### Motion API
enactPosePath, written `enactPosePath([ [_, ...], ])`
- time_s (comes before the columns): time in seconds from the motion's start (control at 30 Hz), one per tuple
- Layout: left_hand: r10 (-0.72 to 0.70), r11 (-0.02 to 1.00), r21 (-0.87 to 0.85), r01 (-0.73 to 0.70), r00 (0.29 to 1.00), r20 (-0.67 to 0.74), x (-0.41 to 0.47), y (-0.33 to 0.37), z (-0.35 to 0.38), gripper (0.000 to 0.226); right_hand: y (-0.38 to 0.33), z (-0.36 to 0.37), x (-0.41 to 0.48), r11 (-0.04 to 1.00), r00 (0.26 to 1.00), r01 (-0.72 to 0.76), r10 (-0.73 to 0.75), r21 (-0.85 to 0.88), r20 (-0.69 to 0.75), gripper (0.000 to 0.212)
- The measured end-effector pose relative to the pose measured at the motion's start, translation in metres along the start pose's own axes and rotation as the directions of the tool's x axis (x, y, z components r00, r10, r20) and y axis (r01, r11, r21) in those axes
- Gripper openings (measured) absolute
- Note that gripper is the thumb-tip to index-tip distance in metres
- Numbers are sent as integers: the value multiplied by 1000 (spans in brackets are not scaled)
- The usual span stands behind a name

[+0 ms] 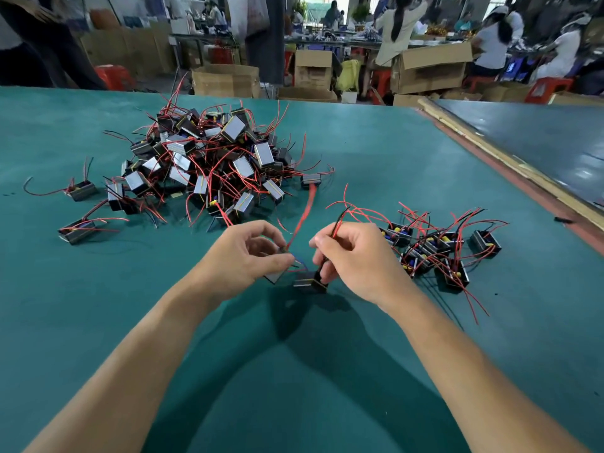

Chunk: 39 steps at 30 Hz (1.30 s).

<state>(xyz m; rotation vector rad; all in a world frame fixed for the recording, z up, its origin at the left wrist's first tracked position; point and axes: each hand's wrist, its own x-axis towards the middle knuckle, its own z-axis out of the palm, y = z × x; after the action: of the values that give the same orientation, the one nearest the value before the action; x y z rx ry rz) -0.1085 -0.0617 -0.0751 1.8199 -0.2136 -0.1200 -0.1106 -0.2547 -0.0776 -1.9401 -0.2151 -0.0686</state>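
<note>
My left hand [243, 256] pinches a small black box [276, 274] with a blurred red wire [302, 220] rising from it. My right hand [351, 259] grips red and black wires [340, 219] that run up out of its fist, and its fingers touch a second small black box [309, 284] lying on the green table [294, 371]. The two boxes sit close together between my hands, joined by a short blue and red wire.
A big tangled heap of the same wired boxes [209, 161] lies at the left back, with loose ones [76, 228] around it. A smaller group [438, 250] lies right of my right hand. Cardboard boxes, red stools and other people stand beyond the table.
</note>
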Motion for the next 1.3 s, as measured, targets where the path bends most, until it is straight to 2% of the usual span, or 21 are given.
enactPosePath([
  [0.1,37,998,51,-33,996,-87,3,-3,-4,20,-2,-2,1,997,992,75,-72,25,-104,23],
  [0.17,105,980,180,-79,985,-138,4,-6,-5,25,-3,-4,1,989,976,147,-149,-27,-156,24],
  [0.23,155,937,335,-95,976,-155,4,-10,-5,33,-2,-6,-1,979,976,173,-186,-111,-116,20],
  [0.33,159,896,434,-96,981,-112,3,-13,-3,40,0,-4,-3,970,985,172,-174,-173,3,7],
  [0.47,219,845,514,-146,972,-83,3,-11,-6,22,-2,-4,-4,970,973,214,-201,-116,113,7],
  [0.67,250,844,499,-197,967,-41,1,-7,-6,7,-1,-4,-4,964,970,214,-191,-158,149,11],
  [0.77,243,848,485,-213,970,1,0,-6,-4,10,-1,-6,-2,967,977,200,-186,-155,101,9],
  [0.9,236,826,535,-178,971,-42,0,-6,-4,14,-1,-9,-1,974,983,186,-184,-129,26,7],
  [1.07,224,818,558,-140,971,-85,-1,-6,-4,16,0,-7,0,966,977,192,-204,-175,-56,19],
  [1.3,175,862,495,-108,980,-92,0,-5,-4,22,1,-7,1,976,984,149,-163,-159,-77,21],
])
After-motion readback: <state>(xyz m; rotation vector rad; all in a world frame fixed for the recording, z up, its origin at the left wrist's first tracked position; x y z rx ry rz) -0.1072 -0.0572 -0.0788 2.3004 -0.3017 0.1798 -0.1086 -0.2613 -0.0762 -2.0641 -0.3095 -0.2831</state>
